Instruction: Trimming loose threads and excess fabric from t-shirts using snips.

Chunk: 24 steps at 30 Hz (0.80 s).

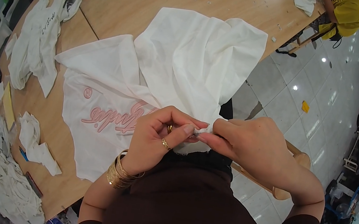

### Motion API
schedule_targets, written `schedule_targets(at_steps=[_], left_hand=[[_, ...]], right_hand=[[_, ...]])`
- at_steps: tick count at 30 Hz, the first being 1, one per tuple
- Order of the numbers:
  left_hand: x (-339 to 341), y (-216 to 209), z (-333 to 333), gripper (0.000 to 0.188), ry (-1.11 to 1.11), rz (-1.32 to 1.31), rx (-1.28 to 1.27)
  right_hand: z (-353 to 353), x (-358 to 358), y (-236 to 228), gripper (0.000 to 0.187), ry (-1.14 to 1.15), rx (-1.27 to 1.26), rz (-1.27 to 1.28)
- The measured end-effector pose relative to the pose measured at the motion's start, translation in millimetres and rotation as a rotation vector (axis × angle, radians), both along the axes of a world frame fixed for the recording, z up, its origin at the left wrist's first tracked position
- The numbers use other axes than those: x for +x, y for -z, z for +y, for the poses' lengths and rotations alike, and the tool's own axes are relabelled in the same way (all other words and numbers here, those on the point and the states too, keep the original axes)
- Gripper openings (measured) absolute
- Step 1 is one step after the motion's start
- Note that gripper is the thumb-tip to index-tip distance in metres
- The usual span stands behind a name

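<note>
A white garment (185, 50) with pink embroidered lettering lies spread over the table's near edge, its bunched end drawn up toward my body. My left hand (159, 132), with rings and gold bangles, pinches the fabric edge between thumb and fingers. Close against it, my right hand (256, 142) is closed on the same edge, thumb and forefinger pressed together. A small greyish bit shows between the fingertips, too small to name. The lower edge of the cloth hangs just beneath my hands, above my lap.
More white garments (38, 39) lie along the table's left side, with a large heap (1, 167) at lower left. White scraps (37, 142) rest near a yellow strip (8, 106). A wooden stool (295, 161) stands at my right. A person in yellow (347, 17) sits at the far right.
</note>
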<state>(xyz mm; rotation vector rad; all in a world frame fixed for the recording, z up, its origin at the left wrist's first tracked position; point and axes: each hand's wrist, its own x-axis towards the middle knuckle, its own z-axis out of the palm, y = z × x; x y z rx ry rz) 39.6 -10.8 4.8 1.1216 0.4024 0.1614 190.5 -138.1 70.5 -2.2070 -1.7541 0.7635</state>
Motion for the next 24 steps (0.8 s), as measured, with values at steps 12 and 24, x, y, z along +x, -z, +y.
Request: schedule_targets(at_steps=[12,24], left_hand=[[-1.0,-3.2,-0.5,0.011,-0.028,-0.008,0.037],[1.6,-4.9,-7.2,0.011,-0.086,0.0,0.082]], right_hand=[[-4.6,-0.2,-9.8,0.043,0.048,-0.027,0.004],[-5.8,-6.8,-5.6,0.042,0.053,0.007,-0.105]])
